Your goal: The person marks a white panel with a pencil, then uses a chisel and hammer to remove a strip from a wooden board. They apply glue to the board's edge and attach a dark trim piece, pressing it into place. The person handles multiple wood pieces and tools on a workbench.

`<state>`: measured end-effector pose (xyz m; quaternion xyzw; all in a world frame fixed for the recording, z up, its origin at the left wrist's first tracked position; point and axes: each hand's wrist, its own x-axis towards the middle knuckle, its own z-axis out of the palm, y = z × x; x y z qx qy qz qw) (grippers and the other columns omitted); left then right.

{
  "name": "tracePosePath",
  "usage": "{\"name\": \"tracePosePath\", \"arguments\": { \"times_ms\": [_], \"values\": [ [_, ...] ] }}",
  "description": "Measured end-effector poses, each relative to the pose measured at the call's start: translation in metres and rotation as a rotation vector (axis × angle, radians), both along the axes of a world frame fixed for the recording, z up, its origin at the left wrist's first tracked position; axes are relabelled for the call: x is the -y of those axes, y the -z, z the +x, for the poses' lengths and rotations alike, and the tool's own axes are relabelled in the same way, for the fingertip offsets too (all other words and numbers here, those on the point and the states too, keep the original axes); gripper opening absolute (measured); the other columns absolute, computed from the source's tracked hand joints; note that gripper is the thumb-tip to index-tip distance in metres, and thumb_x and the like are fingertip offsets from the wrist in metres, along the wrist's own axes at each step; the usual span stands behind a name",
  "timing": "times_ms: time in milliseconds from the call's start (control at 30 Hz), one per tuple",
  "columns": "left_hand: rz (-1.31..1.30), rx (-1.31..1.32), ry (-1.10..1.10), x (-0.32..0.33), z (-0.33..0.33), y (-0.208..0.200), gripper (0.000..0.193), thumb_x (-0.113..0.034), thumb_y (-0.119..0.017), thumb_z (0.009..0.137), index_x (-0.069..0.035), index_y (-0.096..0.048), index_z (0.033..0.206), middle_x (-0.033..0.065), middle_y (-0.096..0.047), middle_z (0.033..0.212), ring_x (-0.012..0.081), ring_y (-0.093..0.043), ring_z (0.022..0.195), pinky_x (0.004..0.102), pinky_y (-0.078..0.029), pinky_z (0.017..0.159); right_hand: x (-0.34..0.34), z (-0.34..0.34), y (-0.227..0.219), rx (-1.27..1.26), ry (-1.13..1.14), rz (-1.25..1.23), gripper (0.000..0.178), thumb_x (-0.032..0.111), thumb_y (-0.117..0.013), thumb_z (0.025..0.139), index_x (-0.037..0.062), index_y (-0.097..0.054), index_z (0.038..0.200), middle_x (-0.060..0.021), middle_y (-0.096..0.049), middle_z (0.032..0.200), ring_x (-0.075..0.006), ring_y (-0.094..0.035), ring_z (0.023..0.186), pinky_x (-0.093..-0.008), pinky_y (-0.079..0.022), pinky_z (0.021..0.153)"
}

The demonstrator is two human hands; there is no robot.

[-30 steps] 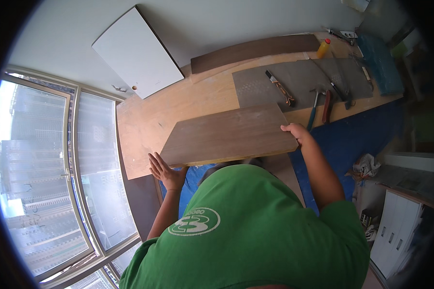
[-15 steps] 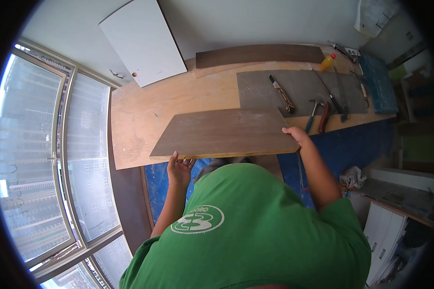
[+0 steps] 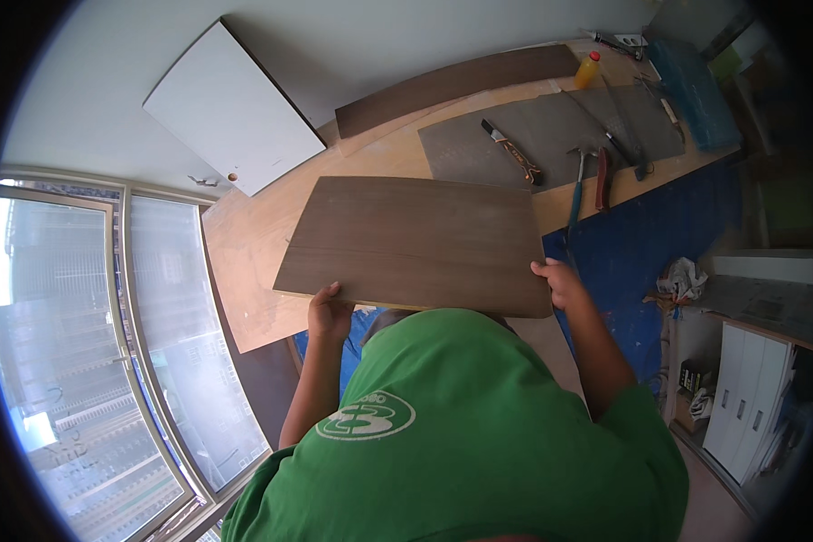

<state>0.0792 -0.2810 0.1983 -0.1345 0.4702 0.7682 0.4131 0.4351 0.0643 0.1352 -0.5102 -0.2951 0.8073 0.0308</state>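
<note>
A flat dark brown wood board (image 3: 415, 244) with a lighter edge is held in front of my body, tilted so its broad face shows. My left hand (image 3: 331, 314) grips its near edge toward the left corner, thumb on top and fingers hidden underneath. At the right end, my right hand (image 3: 562, 283) clasps the edge, thumb over the face. Beyond the board is a wooden worktable (image 3: 253, 244). Closest to my right hand on the table lie a claw hammer (image 3: 575, 199) with a teal handle and a tool with a dark red handle (image 3: 602, 181).
A utility knife (image 3: 515, 154) rests on a grey-brown sheet (image 3: 461, 135). Behind are a long brown strip (image 3: 461, 83), a bottle of yellow liquid (image 3: 586, 72) and a teal case (image 3: 691, 95). A white panel (image 3: 235, 108) leans on the wall; windows (image 3: 81, 343) stand left.
The board has tipped so more of its face shows. My left fingers, visible below its edge before, are now behind it. The whole view has turned a little.
</note>
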Motion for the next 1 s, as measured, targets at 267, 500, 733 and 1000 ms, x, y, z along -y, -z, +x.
{"name": "tracePosePath", "arguments": {
  "times_ms": [267,500,733,1000],
  "values": [
    [0.021,-0.001,0.412,-0.074,-0.093,0.062,0.055,-0.012,-0.072,0.088,-0.002,-0.056,0.14,0.0109,-0.065,0.136,0.0282,-0.061,0.129,0.0463,-0.047,0.113,0.074,-0.015,0.035,0.158,0.44,0.053,0.058,0.023,-0.072,0.099,-0.0043,-0.05,0.145,-0.0181,-0.063,0.136,-0.0324,-0.063,0.125,-0.0473,-0.055,0.101],
    [0.099,0.148,0.599,-0.097,-0.157,0.116,0.06,-0.008,-0.075,0.086,-0.003,-0.055,0.142,0.0083,-0.064,0.139,0.0269,-0.059,0.13,0.0454,-0.046,0.112,0.138,-0.065,0.024,0.34,0.664,0.252,0.053,0.027,-0.076,0.096,-0.0059,-0.061,0.135,-0.0169,-0.07,0.126,-0.0292,-0.069,0.111,-0.0443,-0.053,0.1],
    [0.112,0.222,0.665,-0.093,-0.207,0.149,0.063,-0.008,-0.075,0.086,-0.004,-0.053,0.145,0.0071,-0.062,0.14,0.0274,-0.057,0.132,0.0466,-0.045,0.113,0.18,-0.113,0.036,0.394,0.77,0.263,0.053,0.026,-0.077,0.096,-0.0072,-0.062,0.134,-0.0164,-0.07,0.127,-0.0275,-0.068,0.111,-0.0411,-0.052,0.1],
    [0.135,0.193,0.652,-0.087,-0.235,0.171,0.067,-0.009,-0.076,0.086,-0.01,-0.05,0.148,0.006,-0.059,0.145,0.0271,-0.054,0.136,0.0472,-0.043,0.114,0.183,-0.134,0.066,0.316,0.795,0.287,0.054,0.027,-0.078,0.094,-0.0062,-0.063,0.134,-0.0169,-0.069,0.128,-0.0269,-0.066,0.115,-0.0405,-0.051,0.099]
  ]
}}
